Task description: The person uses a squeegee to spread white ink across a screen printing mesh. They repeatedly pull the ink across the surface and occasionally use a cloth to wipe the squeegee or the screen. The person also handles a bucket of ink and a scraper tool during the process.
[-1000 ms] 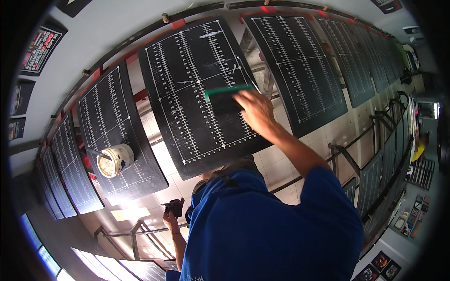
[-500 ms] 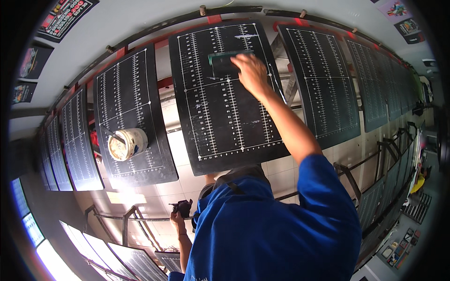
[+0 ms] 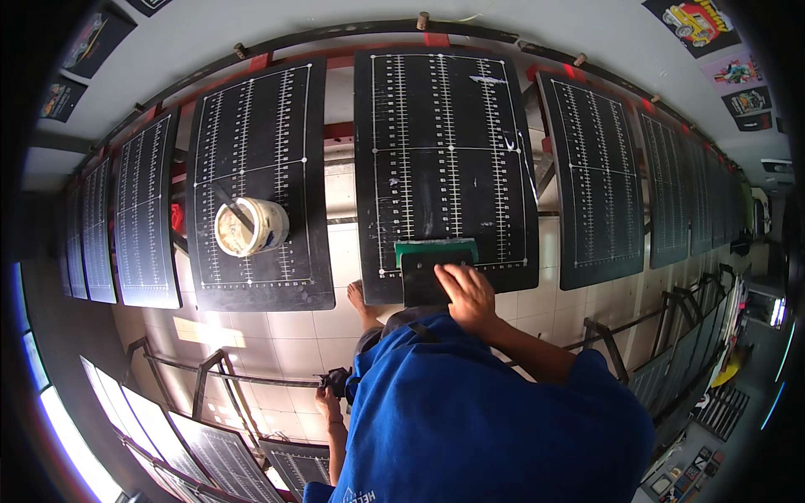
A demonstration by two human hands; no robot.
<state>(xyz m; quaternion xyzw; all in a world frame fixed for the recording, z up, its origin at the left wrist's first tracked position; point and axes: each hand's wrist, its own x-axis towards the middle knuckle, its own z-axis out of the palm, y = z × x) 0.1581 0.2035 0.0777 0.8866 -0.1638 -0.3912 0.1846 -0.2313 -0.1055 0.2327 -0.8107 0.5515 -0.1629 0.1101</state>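
A green-edged squeegee (image 3: 436, 267) is gripped from above by the right hand (image 3: 466, 295), fingers curled over its dark handle, at the near edge of the middle black board (image 3: 444, 159), a tall panel ruled with white measuring lines and dots. A small streak of pale paste is seen near the far right corner of that board. On the board to the left (image 3: 256, 168), near its near edge, a round cream-coloured tub (image 3: 250, 226) is set, with a dark stick laid across its open top. More ruled black boards (image 3: 597, 176) are lined up to either side along a curved metal frame with red fittings. The left hand (image 3: 329, 396) is held low beside the blue shirt, closed round a small dark object (image 3: 338, 381) that cannot be identified. Colourful rectangular posters (image 3: 700, 18) are fixed to the wall at the far right, dark ones at the far left.
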